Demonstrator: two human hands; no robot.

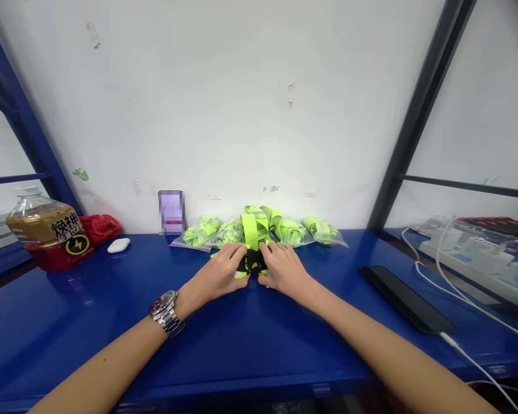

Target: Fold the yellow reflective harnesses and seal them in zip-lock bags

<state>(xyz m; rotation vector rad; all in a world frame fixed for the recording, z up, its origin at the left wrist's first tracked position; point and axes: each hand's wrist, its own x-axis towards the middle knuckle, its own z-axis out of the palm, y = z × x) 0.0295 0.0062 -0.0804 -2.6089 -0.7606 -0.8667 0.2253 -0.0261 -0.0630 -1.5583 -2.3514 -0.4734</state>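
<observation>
Both hands are clamped on one strap bundle (249,229), as I read my feed: left hand (225,265) pinching its left side, right hand (284,268) its right, thumbs on the near side, narrow gap between them. Progress, my judgement: four similar yellow-green bundles (201,231) sit in clear bags (340,238), two left of the held one, two right, so those look done. Can't tell if the bags are sealed. The held one is in no bag that I can see; its black part (255,261) is bunched between the fingers while wide bright loops (265,217) stand up loose behind, so I'd log it as partly gathered at most. Folding or undoing? Can't tell from one view. Position: held bundle is on or just above the blue worktop (242,339), toward the back near the wall (224,115), squarely between the hands and touching both, loops rising past the fingertips. Bagged ones lie just beyond, off to either side.
</observation>
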